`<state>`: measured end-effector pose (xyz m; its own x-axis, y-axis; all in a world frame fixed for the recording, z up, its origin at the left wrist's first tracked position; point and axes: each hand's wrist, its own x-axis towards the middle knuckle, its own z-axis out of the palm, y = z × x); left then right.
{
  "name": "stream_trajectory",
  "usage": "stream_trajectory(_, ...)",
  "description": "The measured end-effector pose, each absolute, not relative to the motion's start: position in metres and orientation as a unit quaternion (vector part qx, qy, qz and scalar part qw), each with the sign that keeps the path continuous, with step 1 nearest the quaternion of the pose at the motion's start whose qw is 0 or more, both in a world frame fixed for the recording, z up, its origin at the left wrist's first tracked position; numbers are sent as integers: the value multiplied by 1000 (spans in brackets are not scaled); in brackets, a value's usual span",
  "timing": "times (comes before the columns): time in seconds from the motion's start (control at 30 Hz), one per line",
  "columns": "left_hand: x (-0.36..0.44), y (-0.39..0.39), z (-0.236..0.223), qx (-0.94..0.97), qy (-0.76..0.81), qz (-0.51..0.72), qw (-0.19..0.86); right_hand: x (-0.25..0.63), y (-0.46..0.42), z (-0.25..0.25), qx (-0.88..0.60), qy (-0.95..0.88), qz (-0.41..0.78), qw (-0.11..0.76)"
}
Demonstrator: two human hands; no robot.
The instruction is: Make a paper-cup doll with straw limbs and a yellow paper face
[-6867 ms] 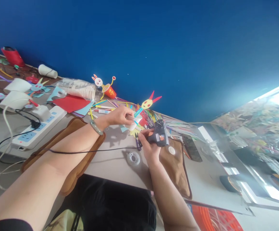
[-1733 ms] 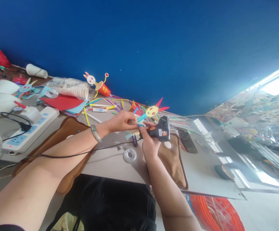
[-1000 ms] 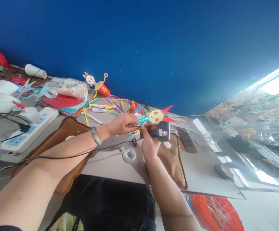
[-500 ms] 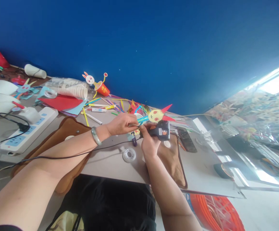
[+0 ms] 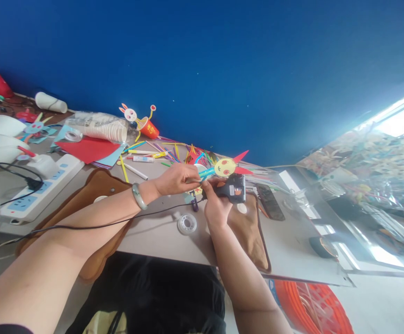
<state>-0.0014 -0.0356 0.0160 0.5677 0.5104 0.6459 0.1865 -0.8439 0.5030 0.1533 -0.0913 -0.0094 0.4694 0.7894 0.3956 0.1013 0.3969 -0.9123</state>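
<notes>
the yellow face [image 5: 224, 167] has tilted lower, nearer the glue gun [image 5: 235, 190].

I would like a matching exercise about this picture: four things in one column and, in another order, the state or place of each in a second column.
1. Black glue gun
2. Yellow paper face
3. White ring-shaped roll
4. Power strip

A. Lies flat on the table
B. Has light-blue panels
C. Held in the right hand
D. Has red ears

Right pairs: 1-C, 2-D, 3-A, 4-B
</notes>
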Motion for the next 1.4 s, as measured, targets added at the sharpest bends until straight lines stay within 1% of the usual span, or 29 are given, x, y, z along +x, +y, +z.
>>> stream_trajectory(0.6, -1, -34, 14, 863, 182, 432, 190, 154, -90, -11, -472, -445, 254, 718)
stream_trajectory(0.97, -1, -36, 17, 861, 199, 416, 212, 156, -90, -12, -477, -452, 257, 709)
stream_trajectory(1.4, 1, -36, 15, 860, 217, 414, 204, 157, -88, -16, -477, -452, 261, 707)
